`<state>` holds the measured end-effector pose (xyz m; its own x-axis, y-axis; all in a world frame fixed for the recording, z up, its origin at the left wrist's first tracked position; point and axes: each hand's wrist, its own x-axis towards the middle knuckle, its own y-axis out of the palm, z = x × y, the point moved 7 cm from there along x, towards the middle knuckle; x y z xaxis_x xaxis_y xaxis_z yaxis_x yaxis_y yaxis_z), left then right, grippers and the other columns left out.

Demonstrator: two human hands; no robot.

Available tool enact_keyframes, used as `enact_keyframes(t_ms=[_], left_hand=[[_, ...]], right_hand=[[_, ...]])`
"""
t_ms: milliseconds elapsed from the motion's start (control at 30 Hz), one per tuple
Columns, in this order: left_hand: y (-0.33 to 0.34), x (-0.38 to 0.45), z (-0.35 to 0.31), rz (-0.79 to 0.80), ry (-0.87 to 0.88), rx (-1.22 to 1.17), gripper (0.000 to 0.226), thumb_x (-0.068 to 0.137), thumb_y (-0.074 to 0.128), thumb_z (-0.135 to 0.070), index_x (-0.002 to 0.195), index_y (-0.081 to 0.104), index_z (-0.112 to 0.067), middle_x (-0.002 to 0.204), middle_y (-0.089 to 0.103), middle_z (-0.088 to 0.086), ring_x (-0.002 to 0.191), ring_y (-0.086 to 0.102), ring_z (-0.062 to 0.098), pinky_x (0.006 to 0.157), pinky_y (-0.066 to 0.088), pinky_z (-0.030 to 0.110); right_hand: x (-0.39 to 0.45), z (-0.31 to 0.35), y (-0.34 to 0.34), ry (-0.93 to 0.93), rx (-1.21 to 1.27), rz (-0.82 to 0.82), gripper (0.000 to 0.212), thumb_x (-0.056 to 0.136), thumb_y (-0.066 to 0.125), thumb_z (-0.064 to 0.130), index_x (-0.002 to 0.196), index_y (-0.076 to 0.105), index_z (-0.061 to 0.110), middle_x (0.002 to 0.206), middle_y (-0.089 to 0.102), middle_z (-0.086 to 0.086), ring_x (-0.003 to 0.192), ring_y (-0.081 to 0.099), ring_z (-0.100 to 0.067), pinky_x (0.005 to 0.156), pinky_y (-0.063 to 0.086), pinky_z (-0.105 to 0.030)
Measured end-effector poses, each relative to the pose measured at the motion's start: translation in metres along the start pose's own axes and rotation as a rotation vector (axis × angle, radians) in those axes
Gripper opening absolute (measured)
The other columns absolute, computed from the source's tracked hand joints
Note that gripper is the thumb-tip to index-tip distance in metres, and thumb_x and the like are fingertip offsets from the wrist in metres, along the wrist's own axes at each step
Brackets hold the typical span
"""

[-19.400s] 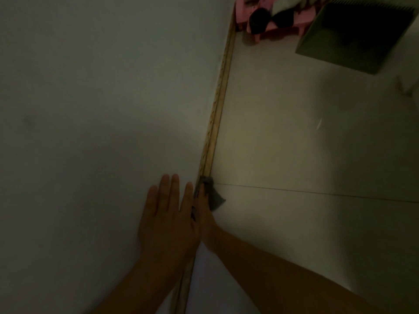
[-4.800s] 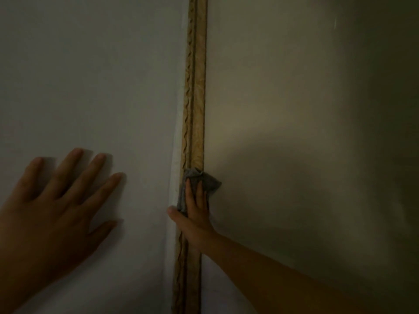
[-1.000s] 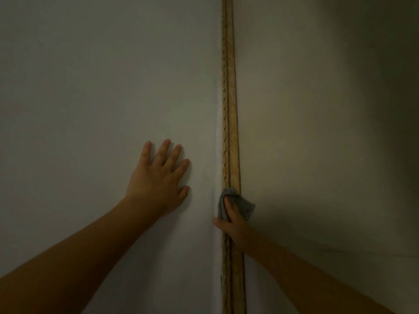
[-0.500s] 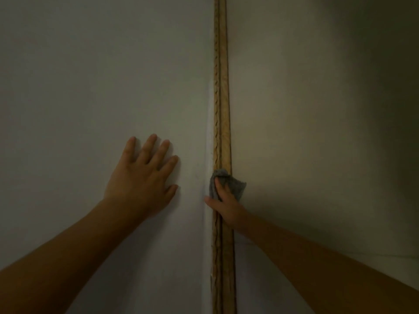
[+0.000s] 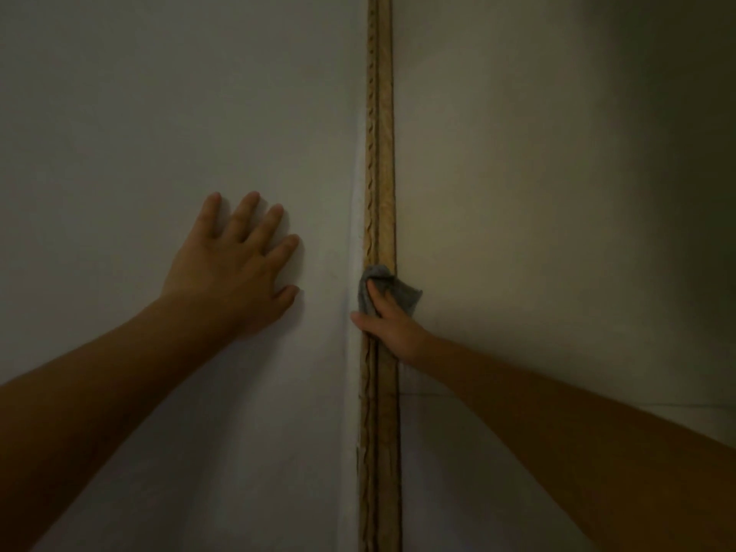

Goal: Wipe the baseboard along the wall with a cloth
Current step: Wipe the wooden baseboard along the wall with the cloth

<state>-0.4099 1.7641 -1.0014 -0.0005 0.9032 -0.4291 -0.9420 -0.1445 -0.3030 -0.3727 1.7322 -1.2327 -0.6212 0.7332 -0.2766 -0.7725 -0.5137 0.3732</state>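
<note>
Two fingers (image 5: 376, 298) flat on cloth (image 5: 402, 294) against baseboard (image 5: 384, 153)

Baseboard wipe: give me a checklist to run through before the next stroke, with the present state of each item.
1. Cloth lies against the baseboard: ok.
2. Right hand presses on the cloth, fingers on top of it: ok.
3. Left hand rests flat on the wall, fingers spread, for support: ok.
4. Strip of baseboard ahead of the cloth is free of anything in the way: ok, as far as the view reaches.
5. Cloth covers the grooved edge next to the wall: cannot tell, the light is dim.
6. Dirt left on the wiped stretch behind the hand: cannot tell.
</note>
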Motion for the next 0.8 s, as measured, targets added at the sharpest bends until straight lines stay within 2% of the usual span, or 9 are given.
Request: enact_keyframes(t_ms=[133,233,333,433,567,800], left_hand=[[0.001,-0.001,0.0,0.03,0.004,0.006,0.072,0.087,0.005,-0.066,0.149,-0.003,-0.03,0.158,-0.013,0.004,0.144,-0.014,0.03,0.111,-0.009,0.055],[0.0,-0.001,0.001,0.031,0.013,0.032,0.071,0.088,0.004,-0.064,0.149,-0.005,-0.028,0.158,-0.013,0.006,0.144,-0.012,0.031,0.112,-0.006,0.054],[0.001,-0.002,-0.006,0.038,0.022,0.045,0.069,0.089,0.005,-0.061,0.15,-0.003,-0.028,0.158,-0.011,0.007,0.145,-0.009,0.031,0.113,-0.004,0.054],[0.006,-0.009,-0.018,0.078,0.036,0.038,0.069,0.09,0.007,-0.06,0.149,-0.004,-0.028,0.158,-0.013,0.007,0.145,-0.01,0.031,0.113,-0.005,0.054],[0.011,-0.028,-0.029,0.03,0.071,0.076,0.067,0.09,0.002,-0.056,0.149,-0.007,-0.026,0.158,-0.014,0.01,0.144,-0.01,0.032,0.113,-0.005,0.053],[0.015,-0.04,-0.038,0.037,0.021,0.037,0.066,0.09,0.0,-0.055,0.148,-0.012,-0.024,0.156,-0.018,0.01,0.143,-0.016,0.033,0.112,-0.009,0.054]], right_hand=[[-0.011,-0.012,0.012,-0.009,-0.107,-0.003,0.08,0.092,0.052,0.051,0.15,-0.003,0.038,0.16,-0.011,0.003,0.147,-0.007,-0.019,0.119,0.003,-0.04],[-0.022,-0.021,0.011,-0.012,-0.109,-0.051,0.076,0.091,0.056,0.046,0.148,0.006,0.046,0.16,0.0,0.004,0.147,0.002,-0.023,0.119,0.011,-0.049],[-0.028,-0.027,0.009,0.011,-0.182,-0.074,0.078,0.088,0.057,0.054,0.147,0.008,0.047,0.156,0.01,0.0,0.145,0.009,-0.028,0.118,0.016,-0.046],[-0.036,-0.026,0.022,0.01,-0.145,-0.082,0.083,0.084,0.057,0.06,0.148,0.005,0.047,0.157,0.003,0.002,0.146,0.006,-0.025,0.118,0.015,-0.048],[-0.056,-0.036,0.042,-0.01,-0.079,-0.098,0.086,0.082,0.058,0.06,0.149,0.006,0.044,0.157,-0.007,0.005,0.147,0.001,-0.021,0.119,0.015,-0.045],[-0.065,-0.047,0.046,-0.02,-0.173,-0.05,0.086,0.085,0.057,0.06,0.146,-0.003,0.048,0.158,-0.016,0.006,0.147,-0.009,-0.023,0.118,0.01,-0.052]])
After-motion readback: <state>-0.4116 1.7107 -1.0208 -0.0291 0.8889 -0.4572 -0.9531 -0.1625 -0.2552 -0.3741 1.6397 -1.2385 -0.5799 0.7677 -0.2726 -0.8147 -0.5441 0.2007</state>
